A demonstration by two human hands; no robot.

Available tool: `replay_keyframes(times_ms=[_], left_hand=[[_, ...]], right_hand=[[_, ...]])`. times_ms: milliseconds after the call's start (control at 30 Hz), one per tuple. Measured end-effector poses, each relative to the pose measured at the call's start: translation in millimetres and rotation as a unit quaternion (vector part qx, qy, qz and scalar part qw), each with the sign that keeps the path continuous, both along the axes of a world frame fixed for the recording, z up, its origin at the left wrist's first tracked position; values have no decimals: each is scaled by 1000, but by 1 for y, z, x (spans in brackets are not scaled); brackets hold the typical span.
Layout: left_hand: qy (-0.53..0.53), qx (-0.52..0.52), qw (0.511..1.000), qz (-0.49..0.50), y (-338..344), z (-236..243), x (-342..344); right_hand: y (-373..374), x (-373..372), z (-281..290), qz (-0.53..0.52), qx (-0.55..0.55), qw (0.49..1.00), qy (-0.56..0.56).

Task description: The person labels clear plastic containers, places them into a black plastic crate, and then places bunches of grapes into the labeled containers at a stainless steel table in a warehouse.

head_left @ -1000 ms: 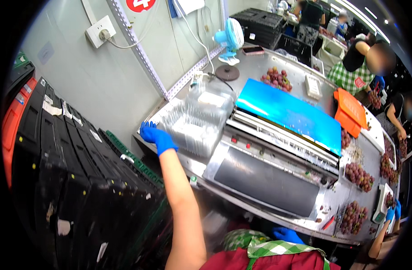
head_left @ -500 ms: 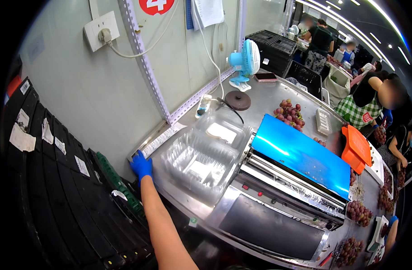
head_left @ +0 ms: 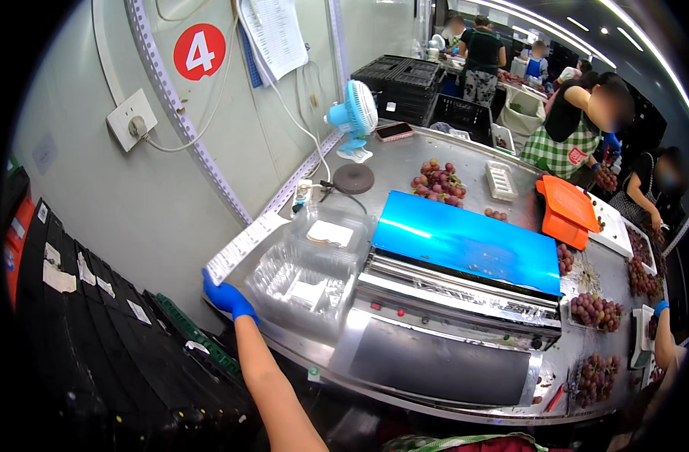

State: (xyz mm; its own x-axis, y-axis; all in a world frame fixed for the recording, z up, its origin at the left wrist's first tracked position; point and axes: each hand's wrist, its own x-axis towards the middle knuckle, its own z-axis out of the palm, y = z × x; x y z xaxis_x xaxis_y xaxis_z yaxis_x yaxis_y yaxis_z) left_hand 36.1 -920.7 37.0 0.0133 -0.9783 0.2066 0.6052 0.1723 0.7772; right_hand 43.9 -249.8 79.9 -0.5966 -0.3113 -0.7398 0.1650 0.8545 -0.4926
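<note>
My left hand (head_left: 230,297), in a blue glove, pinches the lower end of a long white strip of printed labels (head_left: 246,245). The strip slants up and away along the left edge of the metal table (head_left: 393,169). Just right of that hand are clear plastic punnets (head_left: 303,282), with pale paper showing in them. Beyond them stands a wrapping machine (head_left: 457,301) with a blue top plate and a dark front plate. My right hand is out of view.
Black crates (head_left: 96,331) stand along the left. A blue fan (head_left: 352,117), a phone (head_left: 394,132) and grapes (head_left: 439,181) are at the back. Grapes in a tray (head_left: 597,311) and an orange container (head_left: 567,211) lie right. A co-worker's gloved arm (head_left: 664,339) reaches in there.
My left hand has raised the label strip off the table's left edge, and it now tilts upward. The view has turned to the right.
</note>
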Motion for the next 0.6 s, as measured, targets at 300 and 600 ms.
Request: replay_keyframes(times_ms=[300, 600], left_hand=[[-54, -154, 976, 142, 92, 142, -27], [-37, -229, 925, -302, 369, 137, -67]], right_hand=[[31, 28, 16, -2, -64, 998, 26], [61, -57, 110, -132, -304, 790, 515]])
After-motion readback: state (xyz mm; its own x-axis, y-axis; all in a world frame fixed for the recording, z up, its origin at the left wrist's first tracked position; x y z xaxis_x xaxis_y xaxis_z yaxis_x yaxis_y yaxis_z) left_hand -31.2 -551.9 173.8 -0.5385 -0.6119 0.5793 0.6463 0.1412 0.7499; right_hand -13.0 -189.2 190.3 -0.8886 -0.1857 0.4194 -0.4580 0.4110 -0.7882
